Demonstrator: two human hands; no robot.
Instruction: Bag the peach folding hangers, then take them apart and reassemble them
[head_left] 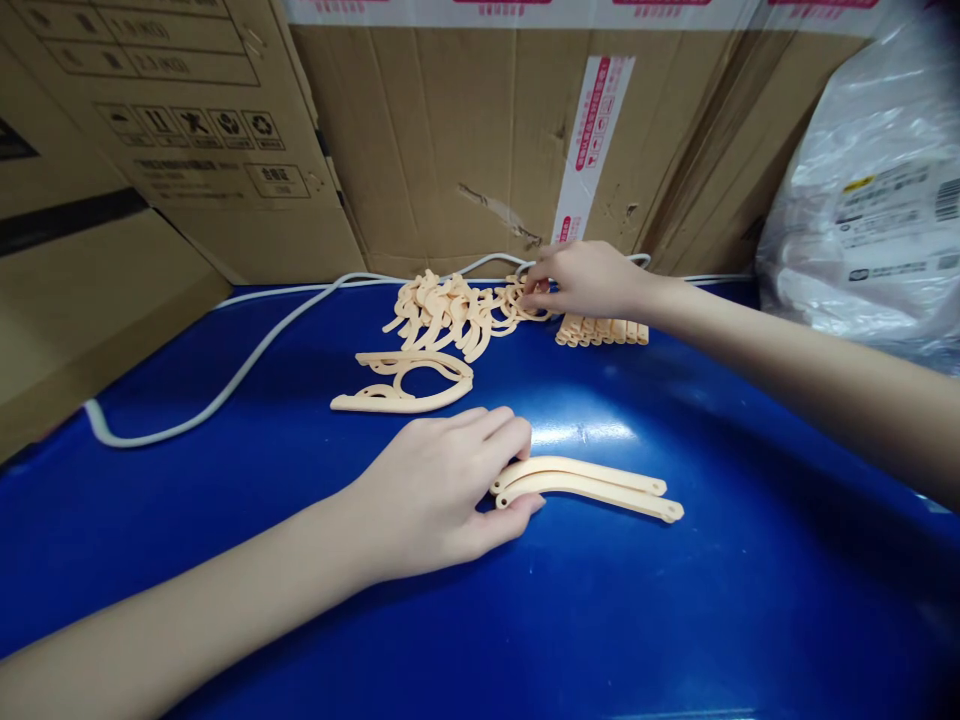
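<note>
My left hand grips two cream plastic hanger arms at their left ends, thumb below and fingers above. They lie side by side on the blue table, slightly bowed, with a hole near each end. Farther back, my right hand has its fingers curled down among small curved cream pieces; what is between its fingertips is hidden. Left of it lies a loose heap of cream curved parts. A folded cream hanger rests between that heap and my left hand.
A row of cream arms lies under my right wrist. A white cable loops along the back and left of the blue table. Cardboard boxes wall off the back and left. A clear plastic bag stands at right.
</note>
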